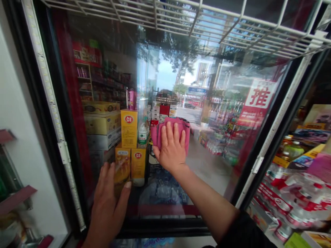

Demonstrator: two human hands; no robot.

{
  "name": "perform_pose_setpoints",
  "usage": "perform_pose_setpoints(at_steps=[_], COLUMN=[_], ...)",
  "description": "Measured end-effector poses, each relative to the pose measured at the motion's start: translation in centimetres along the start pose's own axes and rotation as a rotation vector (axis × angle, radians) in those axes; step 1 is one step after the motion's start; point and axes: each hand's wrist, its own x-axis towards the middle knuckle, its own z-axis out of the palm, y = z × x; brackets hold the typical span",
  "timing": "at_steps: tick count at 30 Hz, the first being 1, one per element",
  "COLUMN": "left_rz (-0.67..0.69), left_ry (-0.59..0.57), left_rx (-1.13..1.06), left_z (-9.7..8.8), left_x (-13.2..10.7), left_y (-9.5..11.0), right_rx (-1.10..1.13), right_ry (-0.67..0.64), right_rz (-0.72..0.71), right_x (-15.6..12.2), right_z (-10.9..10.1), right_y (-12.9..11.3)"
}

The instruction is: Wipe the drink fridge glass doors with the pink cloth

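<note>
My right hand [172, 144] presses a folded pink cloth [154, 135] flat against a glass door pane [214, 172], near its middle. The palm and stretched fingers lie over the cloth. Lower down on the left, my left hand [110, 199] is open, fingers up and thumb apart, with nothing in it. It is at or close to the glass; contact cannot be made out. A dark frame [168, 228] borders the pane. Reflections of trees and a street mix with what shows in the glass.
A white wire rack [191, 20] crosses the top. White perforated strips [50, 103] run down both sides. Yellow boxes [129, 129] and a water bottle [143, 132] show in the pane. Packed bottles [297, 196] stand at right. A red-and-white sign [254, 103] is at upper right.
</note>
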Motion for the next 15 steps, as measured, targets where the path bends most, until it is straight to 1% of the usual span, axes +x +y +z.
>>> perform_pose_setpoints(at_steps=[2, 5, 7, 10, 13, 15], left_rz=[-0.005, -0.006, 0.001, 0.008, 0.002, 0.006], left_ry=[-0.002, 0.0, 0.011, 0.027, 0.043, 0.046], left_rx=[0.013, 0.033, 0.05, 0.085, 0.125, 0.149], left_z=[-0.6, -1.5, -2.1, -3.2, -4.4, -5.3], left_x=[-0.2, -0.2, 0.1, 0.7, 1.1, 1.2], left_y=[-0.6, -1.2, -1.4, -1.3, -1.0, -0.7], right_rx=[0.063, 0.126, 0.136, 0.11, 0.106, 0.128], right_ry=[-0.064, -0.164, -0.197, -0.202, -0.224, -0.251], right_rz=[-0.057, -0.201, -0.318, -0.461, -0.522, -0.548], right_x=[1.2, 2.8, 3.8, 5.2, 6.2, 6.4], right_z=[1.2, 2.9, 3.9, 5.2, 5.6, 5.5], right_y=[-2.6, -6.4, -8.9, -12.1, -13.7, -13.5])
